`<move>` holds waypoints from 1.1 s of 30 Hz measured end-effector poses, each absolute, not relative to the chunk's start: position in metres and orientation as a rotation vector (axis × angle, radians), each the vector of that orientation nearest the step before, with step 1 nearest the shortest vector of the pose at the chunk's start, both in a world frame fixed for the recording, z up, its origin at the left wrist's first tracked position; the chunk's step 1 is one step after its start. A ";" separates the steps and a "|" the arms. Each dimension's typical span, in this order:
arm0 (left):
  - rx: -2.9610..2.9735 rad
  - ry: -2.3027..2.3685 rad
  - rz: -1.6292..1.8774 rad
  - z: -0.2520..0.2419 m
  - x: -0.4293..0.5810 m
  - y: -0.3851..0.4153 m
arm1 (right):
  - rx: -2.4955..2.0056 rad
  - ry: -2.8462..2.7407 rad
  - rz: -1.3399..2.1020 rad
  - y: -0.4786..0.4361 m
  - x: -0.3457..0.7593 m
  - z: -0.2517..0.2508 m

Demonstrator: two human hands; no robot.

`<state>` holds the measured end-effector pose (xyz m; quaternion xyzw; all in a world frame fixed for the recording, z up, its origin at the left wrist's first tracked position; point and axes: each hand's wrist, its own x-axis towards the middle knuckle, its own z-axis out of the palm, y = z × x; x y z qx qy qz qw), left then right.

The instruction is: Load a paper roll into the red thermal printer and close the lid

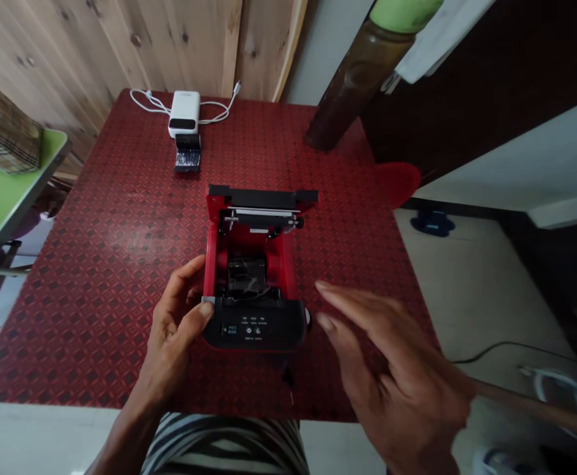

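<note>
Red-walled and open on the patterned table [134, 264], with lid [263, 198] raised at the far side: seemingly at the stage of tending the printer-like device [263, 310], probably calling next for a precise touch at the side fitting [308, 320]. Gripped at the near left corner by the left hand [172, 330], thumb on top; flanked by an empty right hand [397, 369], thumb and fingers parted, pointing inward, apparently just short of contact.

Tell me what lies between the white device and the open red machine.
In the head view, a dark, shiny strip lies at the near edge of the white device; from there to the open red machine, just patterned tabletop shows.
</note>
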<state>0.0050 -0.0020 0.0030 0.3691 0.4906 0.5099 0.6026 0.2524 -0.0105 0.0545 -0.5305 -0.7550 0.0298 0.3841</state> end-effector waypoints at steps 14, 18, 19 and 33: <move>0.974 1.094 1.244 -0.005 0.005 0.000 | -1.503 -2.785 0.487 0.093 0.183 0.070; 0.964 1.102 1.232 -0.004 0.005 0.001 | -1.502 -2.825 0.453 0.095 0.184 0.077; 0.958 1.108 1.224 -0.004 0.005 0.001 | -1.516 -2.809 0.418 0.093 0.184 0.079; 0.988 1.163 1.219 -0.004 0.003 0.001 | -1.464 -1.692 0.370 0.040 0.272 0.073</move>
